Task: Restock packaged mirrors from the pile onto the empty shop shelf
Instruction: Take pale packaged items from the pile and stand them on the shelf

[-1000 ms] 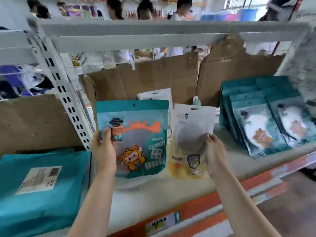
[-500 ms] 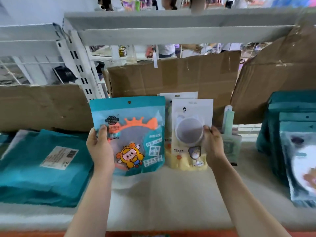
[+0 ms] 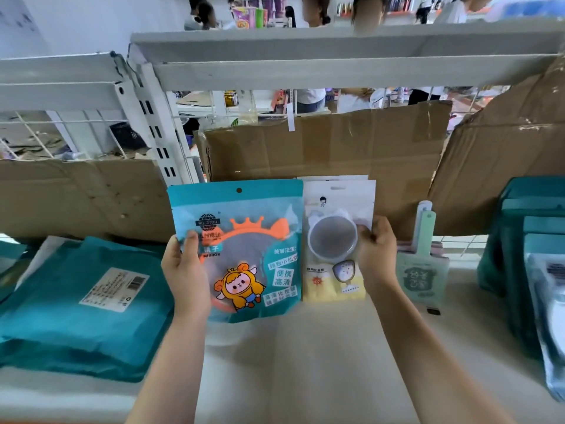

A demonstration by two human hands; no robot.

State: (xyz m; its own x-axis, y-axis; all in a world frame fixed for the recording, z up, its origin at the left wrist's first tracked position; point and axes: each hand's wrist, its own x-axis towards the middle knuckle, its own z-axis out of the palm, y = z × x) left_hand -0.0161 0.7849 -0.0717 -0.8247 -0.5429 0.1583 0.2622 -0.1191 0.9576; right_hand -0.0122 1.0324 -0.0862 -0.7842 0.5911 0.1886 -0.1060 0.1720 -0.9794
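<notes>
The left hand holds a teal packet upright just left of centre. Its thumb is pressed on the front near the left edge, and the fingers are closed around the back out of sight. Through the packet's clear window an orange-rimmed round mirror with a crown on top shows, partly covered by a cartoon sticker and printed labels. Touching its right edge, a smaller white-and-yellow packet is pinched at its right side by the right hand, thumb in front and fingers curled behind. It holds a little round mirror with a pale, eared rim. Both packets stand with their lower edges on or just above the shelf; the blur makes it hard to say which. Behind the white packet only the top edge of another white packet shows. A sheet of cardboard lines the back of the shelf behind them. In the lower left lies a pile of teal parcels, the top one with a white barcode label. Right of the hands a pale green handled mirror in a wrapper leans against the cardboard. At the right edge a stack of teal packets is cut off and smeared. An upper shelf crosses the top of the frame, with people standing beyond it.
</notes>
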